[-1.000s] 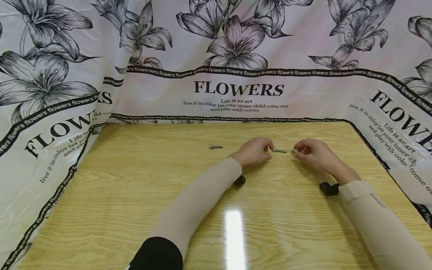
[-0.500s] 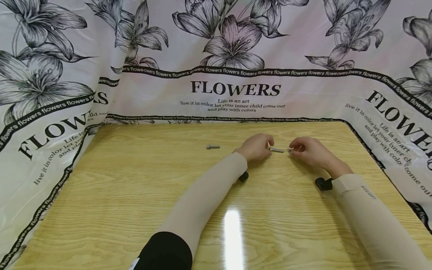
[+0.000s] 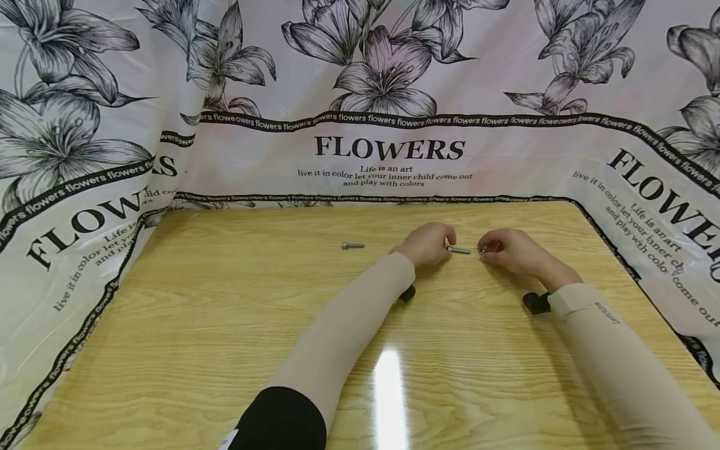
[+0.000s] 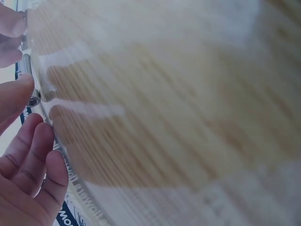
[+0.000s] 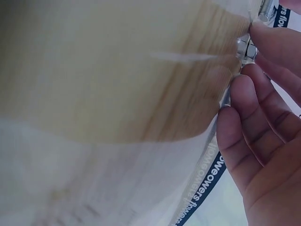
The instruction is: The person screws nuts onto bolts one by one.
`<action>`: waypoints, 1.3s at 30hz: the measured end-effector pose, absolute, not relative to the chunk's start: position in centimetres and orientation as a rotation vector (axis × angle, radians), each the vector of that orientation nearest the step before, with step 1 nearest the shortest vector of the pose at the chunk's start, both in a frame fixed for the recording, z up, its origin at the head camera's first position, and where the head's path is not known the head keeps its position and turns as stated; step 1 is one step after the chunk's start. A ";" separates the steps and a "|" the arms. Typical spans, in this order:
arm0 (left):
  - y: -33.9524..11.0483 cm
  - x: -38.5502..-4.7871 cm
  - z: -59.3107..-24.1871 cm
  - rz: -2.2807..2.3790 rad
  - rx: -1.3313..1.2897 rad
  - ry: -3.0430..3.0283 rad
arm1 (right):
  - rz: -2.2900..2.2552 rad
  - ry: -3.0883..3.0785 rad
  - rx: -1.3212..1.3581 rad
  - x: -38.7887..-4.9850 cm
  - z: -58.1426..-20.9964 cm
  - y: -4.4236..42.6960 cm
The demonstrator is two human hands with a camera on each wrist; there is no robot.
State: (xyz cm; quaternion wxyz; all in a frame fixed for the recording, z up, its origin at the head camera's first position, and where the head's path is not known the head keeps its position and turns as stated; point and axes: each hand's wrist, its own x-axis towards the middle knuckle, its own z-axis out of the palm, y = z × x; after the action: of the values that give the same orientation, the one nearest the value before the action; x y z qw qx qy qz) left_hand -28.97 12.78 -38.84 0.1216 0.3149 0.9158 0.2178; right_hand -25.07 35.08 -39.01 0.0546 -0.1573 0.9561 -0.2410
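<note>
Two bolts and one nut can be counted, with two hands at work on them over a wood-grain tabletop. One bolt is pinched at its head end by the left hand, its shank pointing toward the right hand. The nut is pinched between the fingers and thumb of the right hand, near the tip of that shank and apart from it. The second bolt lies on the tabletop to the left of the left hand, its head turned left. Two beige sleeves, left and right, cover the forearms, and a black device shows below each wrist, left and right. Behind the tabletop hangs a cloth printed with flowers and lettering, its top cut off. In the head view the nut is tiny and mostly covered by fingers; the right wrist view shows it more clearly, doubled by its reflection. Whether the held bolt touches the tabletop is hard to tell. Both wrist views are hazy, and each cuts off part of its hand.
</note>
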 end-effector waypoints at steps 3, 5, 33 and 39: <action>12.7 -28.9 -38.8 0.634 0.901 2.670 | -0.722 2.892 -0.473 -25.1 -38.9 34.9; 12.8 -28.8 -38.8 0.638 0.885 2.663 | -0.714 2.888 -0.466 -25.1 -38.9 34.8; 13.5 -27.9 -38.9 0.517 0.941 2.694 | -0.698 2.890 -0.519 -24.7 -38.6 34.6; 13.4 -27.7 -39.0 0.531 0.979 2.696 | -0.685 2.880 -0.505 -24.6 -38.6 34.9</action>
State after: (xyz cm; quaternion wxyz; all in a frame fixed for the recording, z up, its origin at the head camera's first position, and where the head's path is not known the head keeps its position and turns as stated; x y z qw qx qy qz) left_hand -27.75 13.40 -38.98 0.1119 0.3336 0.9184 0.1807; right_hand -24.61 34.89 -38.62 0.0692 -0.1678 0.9567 -0.2276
